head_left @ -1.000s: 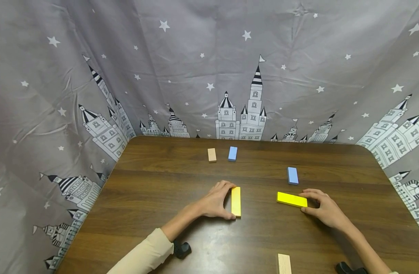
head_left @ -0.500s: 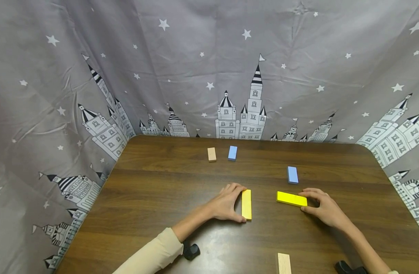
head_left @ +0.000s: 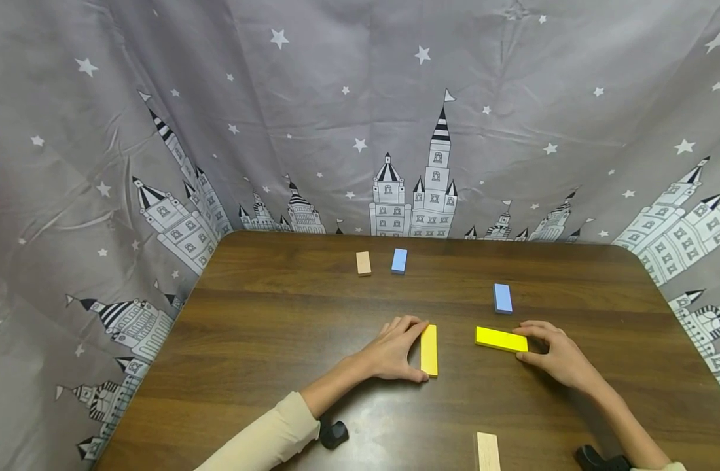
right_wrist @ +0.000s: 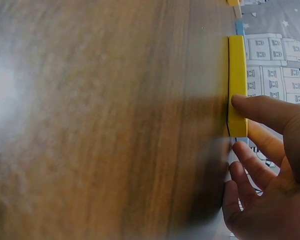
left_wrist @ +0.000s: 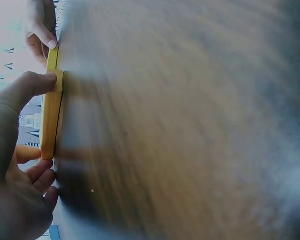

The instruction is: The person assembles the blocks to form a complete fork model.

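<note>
My left hand (head_left: 393, 353) holds a yellow wooden block (head_left: 429, 351) by its two ends, thumb at the near end and fingers at the far end. That block lies lengthwise away from me on the table. To its right, a brighter yellow block (head_left: 501, 339) lies crosswise, and my right hand (head_left: 557, 356) pinches its right end between thumb and fingers. A strip of table separates the two blocks in the head view. In the right wrist view the thumb presses the side of the bright yellow block (right_wrist: 237, 85).
Behind my hands lie a small tan block (head_left: 364, 263), a blue block (head_left: 399, 261) and another blue block (head_left: 503, 298). A pale wooden block (head_left: 487, 451) is at the front edge of view. A grey castle-print curtain (head_left: 313, 98) hangs beyond the brown table (head_left: 266, 314).
My left hand has slid its yellow block to the right, closer to the bright yellow one. The right hand and its block have stayed in place.
</note>
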Demonstrator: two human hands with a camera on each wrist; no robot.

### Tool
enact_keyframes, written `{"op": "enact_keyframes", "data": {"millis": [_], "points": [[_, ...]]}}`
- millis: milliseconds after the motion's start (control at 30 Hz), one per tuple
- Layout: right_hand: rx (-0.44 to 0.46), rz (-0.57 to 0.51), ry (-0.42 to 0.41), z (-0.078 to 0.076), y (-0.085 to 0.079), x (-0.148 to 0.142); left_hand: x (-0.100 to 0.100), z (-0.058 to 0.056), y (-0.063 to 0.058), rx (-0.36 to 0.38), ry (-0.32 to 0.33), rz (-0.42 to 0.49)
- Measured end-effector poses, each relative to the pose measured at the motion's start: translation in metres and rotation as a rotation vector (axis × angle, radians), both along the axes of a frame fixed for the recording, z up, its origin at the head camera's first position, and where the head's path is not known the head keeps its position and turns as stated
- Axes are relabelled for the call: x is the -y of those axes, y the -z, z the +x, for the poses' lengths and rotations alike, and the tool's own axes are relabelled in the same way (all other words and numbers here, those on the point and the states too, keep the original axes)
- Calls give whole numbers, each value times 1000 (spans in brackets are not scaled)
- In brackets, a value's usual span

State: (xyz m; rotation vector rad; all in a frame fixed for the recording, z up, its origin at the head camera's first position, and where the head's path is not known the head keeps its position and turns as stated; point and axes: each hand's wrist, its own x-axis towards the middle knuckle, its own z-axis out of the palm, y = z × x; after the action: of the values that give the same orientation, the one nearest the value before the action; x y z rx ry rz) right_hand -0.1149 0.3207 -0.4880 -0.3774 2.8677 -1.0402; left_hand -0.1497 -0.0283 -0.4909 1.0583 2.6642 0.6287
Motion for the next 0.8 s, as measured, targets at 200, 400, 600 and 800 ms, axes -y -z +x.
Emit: {"op": "enact_keyframes", "data": {"millis": [200,400,600,800], "points": [[4,-1,-3,0,-1,0,0,3,-1,4,-3,-21],[0,3,-5,-1,0,0,0,10,-2,22,-7,-35],[0,3,-3,-1,1,0,-3,19,-3,69,-5,-50],[3,6,-5,0,1,0,-6,29,-5,91,-30,-54]]}}
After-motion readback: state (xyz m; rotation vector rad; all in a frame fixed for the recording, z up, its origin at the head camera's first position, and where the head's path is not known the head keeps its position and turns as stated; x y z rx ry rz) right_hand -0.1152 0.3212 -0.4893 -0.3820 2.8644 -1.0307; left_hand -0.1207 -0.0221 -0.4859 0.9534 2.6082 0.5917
